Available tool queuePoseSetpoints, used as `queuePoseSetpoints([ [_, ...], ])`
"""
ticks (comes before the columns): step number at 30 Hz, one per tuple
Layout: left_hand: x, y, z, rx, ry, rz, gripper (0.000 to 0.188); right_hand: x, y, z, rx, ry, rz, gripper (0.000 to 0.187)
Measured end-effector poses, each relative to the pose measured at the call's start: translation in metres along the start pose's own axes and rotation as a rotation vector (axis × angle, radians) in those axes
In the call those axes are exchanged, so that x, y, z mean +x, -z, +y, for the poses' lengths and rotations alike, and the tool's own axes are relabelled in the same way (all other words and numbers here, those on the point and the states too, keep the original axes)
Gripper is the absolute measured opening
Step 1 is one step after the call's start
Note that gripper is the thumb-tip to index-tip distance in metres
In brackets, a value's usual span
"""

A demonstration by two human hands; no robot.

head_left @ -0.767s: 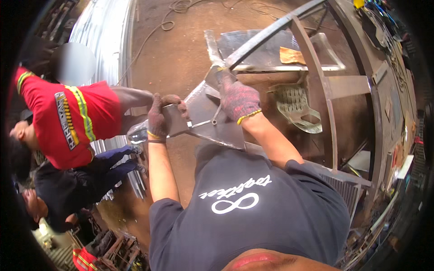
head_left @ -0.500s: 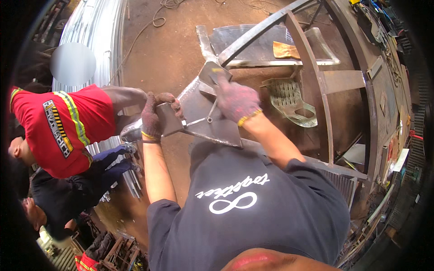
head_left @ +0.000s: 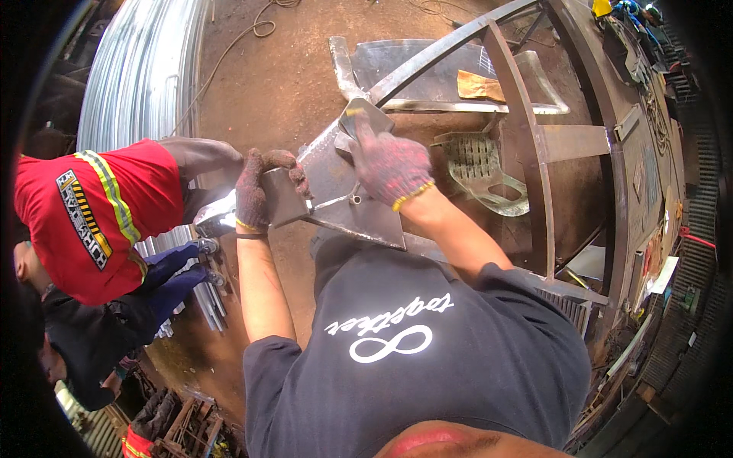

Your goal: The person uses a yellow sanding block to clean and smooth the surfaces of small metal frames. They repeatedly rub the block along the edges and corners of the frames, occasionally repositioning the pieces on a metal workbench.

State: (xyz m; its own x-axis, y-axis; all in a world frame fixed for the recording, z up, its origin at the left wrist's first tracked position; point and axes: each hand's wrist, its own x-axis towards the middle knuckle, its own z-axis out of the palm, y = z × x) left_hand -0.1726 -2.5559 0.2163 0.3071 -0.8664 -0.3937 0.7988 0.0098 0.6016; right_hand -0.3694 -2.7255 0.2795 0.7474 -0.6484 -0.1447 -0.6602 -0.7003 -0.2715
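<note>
My left hand (head_left: 254, 195), in a dark red knit glove with a yellow cuff, grips a small dark square metal plate (head_left: 283, 199) by its far and left edges. My right hand (head_left: 388, 162), in a matching glove, is closed on a second dark metal plate (head_left: 376, 116), its index finger stretched along the top; its thumb is hidden. Between the hands runs a thin metal rod (head_left: 334, 202) ending in a small round tube piece (head_left: 355, 199). Under them lies a larger flat steel plate (head_left: 366, 225), joined to a metal bar (head_left: 343, 69) at the far end.
A curved steel frame (head_left: 534, 145) rises on the right, with a perforated metal piece (head_left: 485, 172) inside it. At left, a co-worker in a red shirt (head_left: 95, 217) reaches toward the work beside long silver pipes (head_left: 137, 76). A cable (head_left: 256, 30) lies on the floor.
My right index finger has straightened along the plate. The whole scene has shifted slightly left in view. My left hand keeps its grip.
</note>
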Motion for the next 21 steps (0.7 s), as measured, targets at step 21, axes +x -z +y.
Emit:
queuePoseSetpoints([
  [21, 0.012, 0.011, -0.001, -0.016, 0.013, -0.078, 0.067, -0.006, 0.004, 0.064, 0.01, 0.147, 0.185, 0.06],
])
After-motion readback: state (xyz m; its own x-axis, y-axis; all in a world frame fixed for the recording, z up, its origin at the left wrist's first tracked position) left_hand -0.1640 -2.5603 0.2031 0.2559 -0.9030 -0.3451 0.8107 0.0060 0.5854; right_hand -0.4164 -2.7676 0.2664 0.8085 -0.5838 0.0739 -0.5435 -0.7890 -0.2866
